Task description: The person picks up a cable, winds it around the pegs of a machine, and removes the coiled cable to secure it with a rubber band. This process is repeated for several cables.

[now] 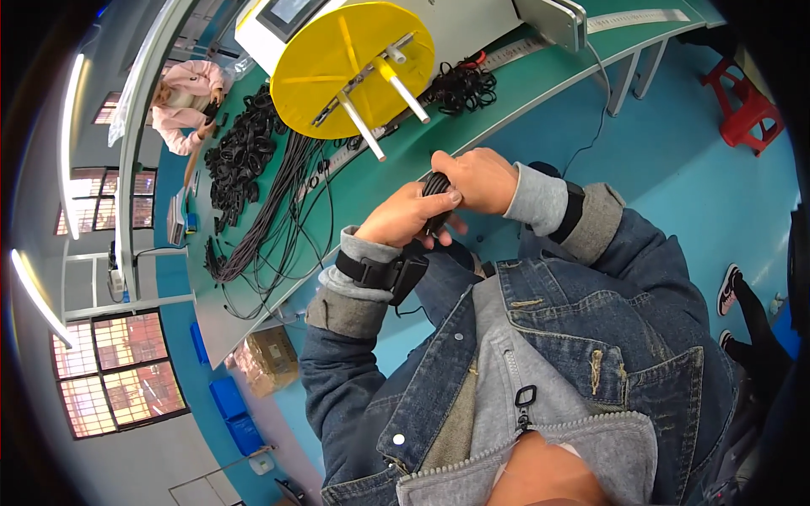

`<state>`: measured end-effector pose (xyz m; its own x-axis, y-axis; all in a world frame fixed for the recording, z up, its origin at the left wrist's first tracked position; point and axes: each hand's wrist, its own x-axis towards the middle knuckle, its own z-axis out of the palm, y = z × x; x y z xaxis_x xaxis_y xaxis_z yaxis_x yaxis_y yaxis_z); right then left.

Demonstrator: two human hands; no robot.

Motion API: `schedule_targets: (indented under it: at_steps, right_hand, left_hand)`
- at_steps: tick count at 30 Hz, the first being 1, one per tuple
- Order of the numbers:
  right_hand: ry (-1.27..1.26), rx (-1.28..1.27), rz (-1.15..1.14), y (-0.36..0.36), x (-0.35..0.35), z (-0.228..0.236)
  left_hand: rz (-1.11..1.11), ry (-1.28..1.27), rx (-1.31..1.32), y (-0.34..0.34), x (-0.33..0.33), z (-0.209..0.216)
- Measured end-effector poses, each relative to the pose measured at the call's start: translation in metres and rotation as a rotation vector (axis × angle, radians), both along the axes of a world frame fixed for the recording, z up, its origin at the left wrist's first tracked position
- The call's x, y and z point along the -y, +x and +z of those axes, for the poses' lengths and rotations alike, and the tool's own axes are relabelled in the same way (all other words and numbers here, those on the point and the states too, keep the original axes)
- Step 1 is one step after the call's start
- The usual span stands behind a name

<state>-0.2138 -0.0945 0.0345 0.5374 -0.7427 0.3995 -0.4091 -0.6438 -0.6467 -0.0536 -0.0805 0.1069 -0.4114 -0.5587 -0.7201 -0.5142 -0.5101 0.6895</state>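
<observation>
A small coil of black cable (435,185) is held between my two hands, in front of the green table's near edge. My left hand (403,212) wraps round the coil from the left, its thumb lying across the loops. From the right, my right hand (483,179) grips the coil's upper end with bent fingers. Just beyond them stands a winding machine with a yellow disc (337,84), whose white pegs (396,88) point toward me with no cable on them. Loose black cables (278,207) lie in a long bundle on the table to the left.
Piles of coiled black cables (239,160) and black ties (464,87) lie on the green table (540,93). A cardboard box (266,361) and blue bins (234,413) sit at the lower left. A red stool (744,105) stands at the right. Another person (181,101) works at the far left.
</observation>
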Motion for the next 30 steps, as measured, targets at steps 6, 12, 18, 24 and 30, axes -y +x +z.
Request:
schedule_targets:
  at_steps: [6, 12, 18, 24, 30]
  right_hand:
    - [-0.104, -0.089, 0.065, -0.007, -0.006, -0.010]
    - [0.009, 0.362, -0.017, 0.008, -0.028, -0.044]
    - [0.059, 0.109, 0.000, 0.006, -0.019, -0.051]
    - [0.407, 0.083, 0.413, -0.021, 0.007, -0.021]
    - [-0.279, -0.088, -0.348, -0.005, 0.081, -0.026]
  left_hand:
    - [-0.060, -0.183, 0.089, -0.017, -0.019, -0.014]
    - [0.014, -0.310, 0.031, -0.002, -0.026, -0.055]
    - [0.042, -0.190, -0.022, -0.006, -0.028, -0.066]
    - [0.301, -0.019, -0.233, 0.006, -0.036, -0.083]
    - [0.440, -0.073, -0.425, 0.000, -0.035, -0.080]
